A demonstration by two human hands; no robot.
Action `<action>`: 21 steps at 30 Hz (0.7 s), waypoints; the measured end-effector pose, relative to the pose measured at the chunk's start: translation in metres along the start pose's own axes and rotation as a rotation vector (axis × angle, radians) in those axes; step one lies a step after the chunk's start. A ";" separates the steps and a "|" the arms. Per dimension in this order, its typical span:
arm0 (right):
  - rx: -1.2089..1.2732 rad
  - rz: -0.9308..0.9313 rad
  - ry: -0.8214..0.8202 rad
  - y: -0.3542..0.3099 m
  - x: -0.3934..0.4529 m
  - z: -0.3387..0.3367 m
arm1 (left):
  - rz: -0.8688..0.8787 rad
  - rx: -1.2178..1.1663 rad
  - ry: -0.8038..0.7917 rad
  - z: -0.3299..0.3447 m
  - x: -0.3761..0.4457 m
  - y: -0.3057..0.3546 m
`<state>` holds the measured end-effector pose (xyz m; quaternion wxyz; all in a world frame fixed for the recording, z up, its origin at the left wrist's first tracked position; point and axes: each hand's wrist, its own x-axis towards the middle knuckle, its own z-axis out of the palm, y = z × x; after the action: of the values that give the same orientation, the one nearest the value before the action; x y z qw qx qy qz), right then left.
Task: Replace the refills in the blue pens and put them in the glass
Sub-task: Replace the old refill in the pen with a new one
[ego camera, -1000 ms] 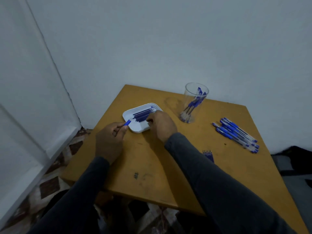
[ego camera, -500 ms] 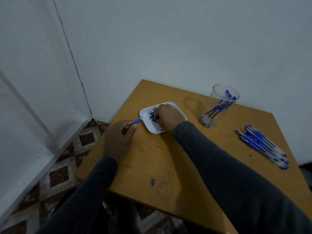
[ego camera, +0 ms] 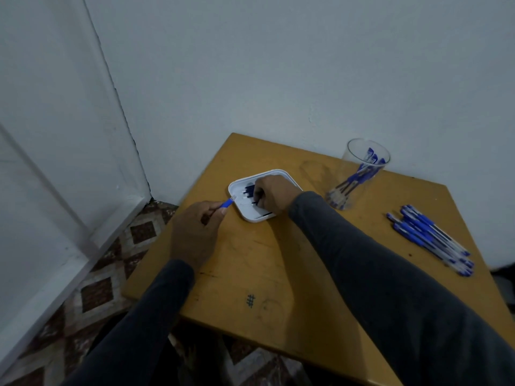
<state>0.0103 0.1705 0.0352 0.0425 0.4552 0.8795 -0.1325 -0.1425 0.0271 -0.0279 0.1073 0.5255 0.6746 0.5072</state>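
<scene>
A person in dark long sleeves is working at a small wooden table set against a pale wall. The left hand is curling round a blue pen, pinching it so that its clear tip is pointing toward one o'clock, just at the edge of a white tray. The right hand is reaching into that tray, its fingers bending down over the dark refills lying inside (whether it is actually gripping one cannot be told, as the hand is covering them). At roughly two o'clock from the tray, near the wall, a clear glass is standing upright and holding several blue pens, which are leaning inside it. Farther round, at about three o'clock, a loose bundle of blue pens is lying flat on the tabletop, well apart from the glass. A small hash mark is showing on the wood near the table's front edge.
</scene>
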 end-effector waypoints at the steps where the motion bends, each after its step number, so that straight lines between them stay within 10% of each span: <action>1: -0.001 -0.001 0.001 0.000 -0.001 -0.001 | -0.003 -0.002 -0.001 0.000 0.000 0.000; 12: 0.103 -0.143 0.205 0.010 -0.050 -0.025 | 0.055 -0.045 -0.031 0.003 -0.009 0.017; 21: 0.914 -0.023 0.244 0.038 -0.146 -0.017 | 0.117 -0.257 -0.139 0.027 -0.048 0.057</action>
<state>0.1270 0.0807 0.0730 -0.2673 0.4298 0.7345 -0.4520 -0.0699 -0.0005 -0.0133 0.1906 0.5796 0.5634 0.5570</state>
